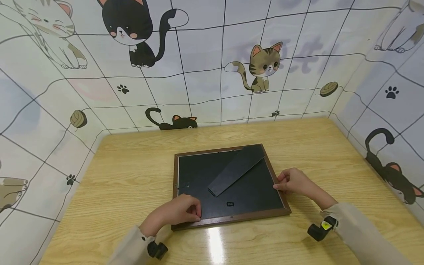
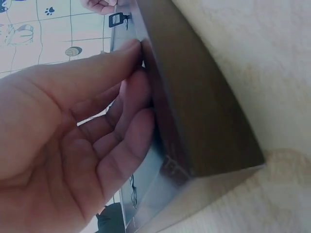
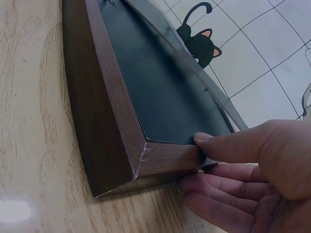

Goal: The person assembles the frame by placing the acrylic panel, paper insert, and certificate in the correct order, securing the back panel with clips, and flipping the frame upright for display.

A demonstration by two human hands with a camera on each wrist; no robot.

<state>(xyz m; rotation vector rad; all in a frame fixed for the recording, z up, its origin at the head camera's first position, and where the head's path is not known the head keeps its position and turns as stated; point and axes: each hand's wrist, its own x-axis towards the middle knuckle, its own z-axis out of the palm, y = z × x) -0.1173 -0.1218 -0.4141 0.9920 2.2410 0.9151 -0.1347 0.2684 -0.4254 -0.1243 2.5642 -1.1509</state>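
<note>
A picture frame [image 1: 258, 214] with a brown rim lies back side up on the wooden table. Black backing board [image 1: 195, 167] fills it, and a long black stand leg [image 1: 236, 171] lies slantwise across the board. My left hand [image 1: 182, 210] is at the near left corner; in the left wrist view its thumb and curled fingertips meet right at the inner edge of the near rail. On the right side, my right hand [image 1: 293, 182] grips the rail, thumb [image 3: 214, 143] on top and the other fingers below. A small black tab [image 1: 230, 204] sits near the front rail.
The pale wooden table [image 1: 132, 165] extends around the frame on all sides. Cat-patterned white walls [image 1: 205, 84] rise at the back, left and right. Each wrist carries a small black camera, such as the right wrist camera [image 1: 318, 232].
</note>
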